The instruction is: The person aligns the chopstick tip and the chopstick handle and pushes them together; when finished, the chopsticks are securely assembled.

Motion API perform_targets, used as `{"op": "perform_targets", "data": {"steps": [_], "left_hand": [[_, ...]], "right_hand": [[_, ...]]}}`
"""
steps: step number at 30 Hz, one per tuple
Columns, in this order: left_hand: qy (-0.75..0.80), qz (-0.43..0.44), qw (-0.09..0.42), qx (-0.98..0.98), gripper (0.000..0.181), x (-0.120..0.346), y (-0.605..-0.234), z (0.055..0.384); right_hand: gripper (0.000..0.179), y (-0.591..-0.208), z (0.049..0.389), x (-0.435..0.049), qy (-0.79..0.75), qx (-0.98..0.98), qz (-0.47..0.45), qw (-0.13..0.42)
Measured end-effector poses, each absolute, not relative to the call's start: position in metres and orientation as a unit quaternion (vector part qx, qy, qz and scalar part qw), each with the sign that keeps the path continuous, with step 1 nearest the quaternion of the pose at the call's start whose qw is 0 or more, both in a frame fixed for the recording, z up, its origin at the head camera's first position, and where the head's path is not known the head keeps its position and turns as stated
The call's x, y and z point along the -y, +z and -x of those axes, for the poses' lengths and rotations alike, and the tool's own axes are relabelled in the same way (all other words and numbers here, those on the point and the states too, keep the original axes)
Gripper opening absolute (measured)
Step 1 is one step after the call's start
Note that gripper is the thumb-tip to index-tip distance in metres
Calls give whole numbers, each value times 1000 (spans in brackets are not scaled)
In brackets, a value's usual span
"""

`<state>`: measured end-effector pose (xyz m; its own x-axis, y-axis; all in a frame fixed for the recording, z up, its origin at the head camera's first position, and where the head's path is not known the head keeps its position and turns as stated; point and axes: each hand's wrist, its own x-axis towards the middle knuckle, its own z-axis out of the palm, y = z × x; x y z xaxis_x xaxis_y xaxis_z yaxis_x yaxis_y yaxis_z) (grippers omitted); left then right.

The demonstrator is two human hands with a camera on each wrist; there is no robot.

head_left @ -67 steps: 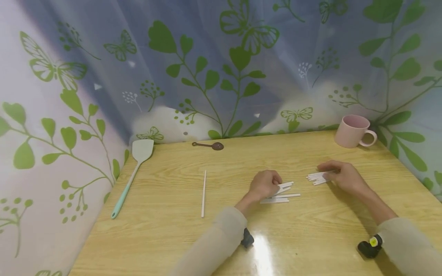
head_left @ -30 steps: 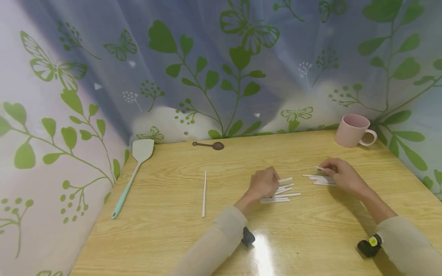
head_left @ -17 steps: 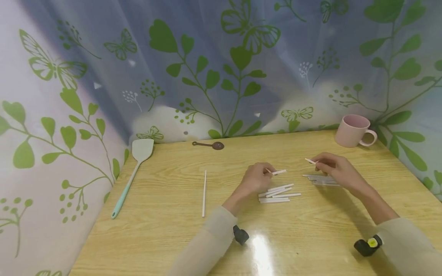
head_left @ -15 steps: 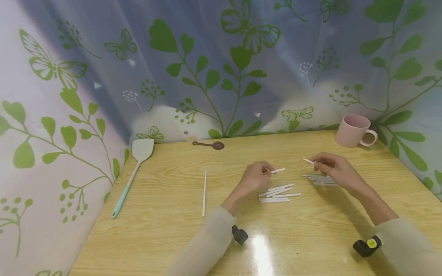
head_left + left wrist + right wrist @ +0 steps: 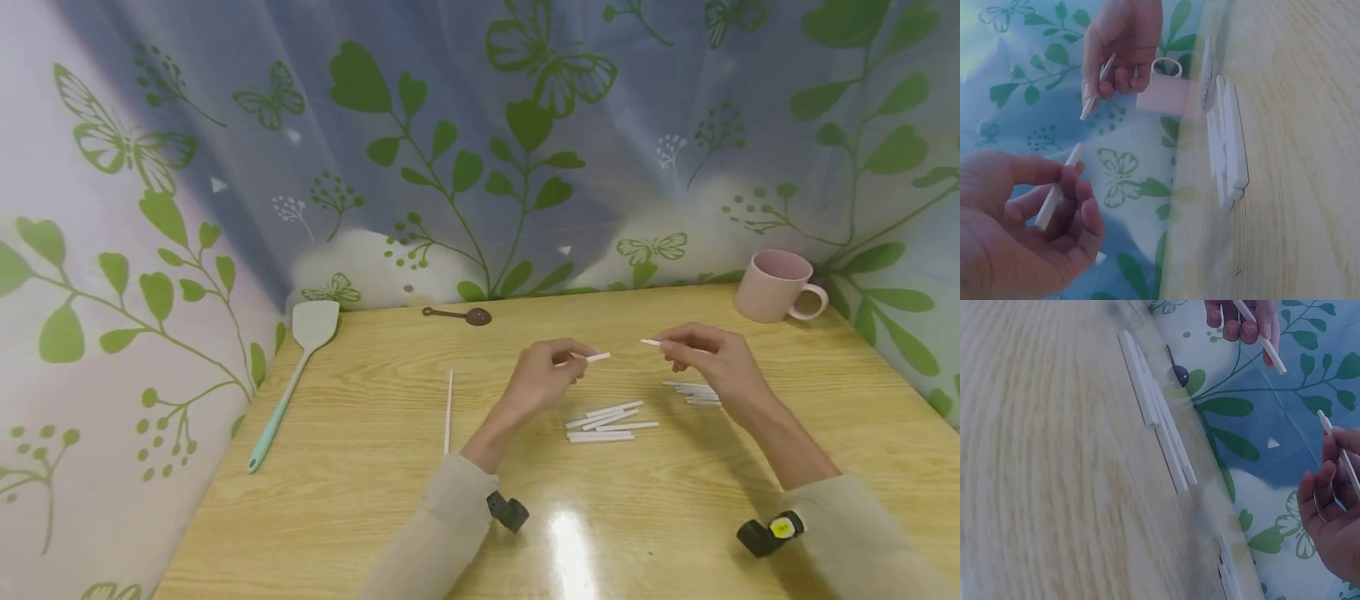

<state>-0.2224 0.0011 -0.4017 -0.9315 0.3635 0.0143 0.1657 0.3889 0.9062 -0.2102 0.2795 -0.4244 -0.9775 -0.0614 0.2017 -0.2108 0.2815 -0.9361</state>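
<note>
My left hand (image 5: 542, 372) pinches a short white stick (image 5: 597, 357) between thumb and fingers, its free end pointing right. Facing it, my right hand (image 5: 712, 360) pinches a thinner white stick (image 5: 650, 342), which has a narrower stepped tip in the right wrist view. Both hands are raised above the table, and a small gap separates the two stick ends. Below them lies a loose pile of several white sticks (image 5: 611, 426). A second bunch of thinner white sticks (image 5: 699, 393) lies partly hidden behind my right hand.
A long white stick (image 5: 449, 408) lies left of my left hand, its near end hidden by the sleeve. Further left is a spatula with a mint handle (image 5: 280, 414). A brown spoon (image 5: 457, 315) and a pink mug (image 5: 772, 287) stand along the table's back edge, before a patterned curtain.
Each hand has picked one stick from its pile and lifted it. Both hands have since risen and drawn closer together, bringing the stick ends nearer each other.
</note>
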Motion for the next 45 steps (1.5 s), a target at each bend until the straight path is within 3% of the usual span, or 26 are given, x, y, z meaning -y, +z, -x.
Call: {"op": "perform_targets", "data": {"steps": [14,20,45], "left_hand": [[591,-153,22,-791,12,12,-402,219],[609,-176,-3,-774,12,18,-399,217],[630,-203,-6,-749,20,45,-389,215]], "right_hand": [[30,-409,212,-252,616,781,-98,38],[23,-403,215,-241,653,745,-134,31],[20,-381,215,-207,645,743,-177,31]]}}
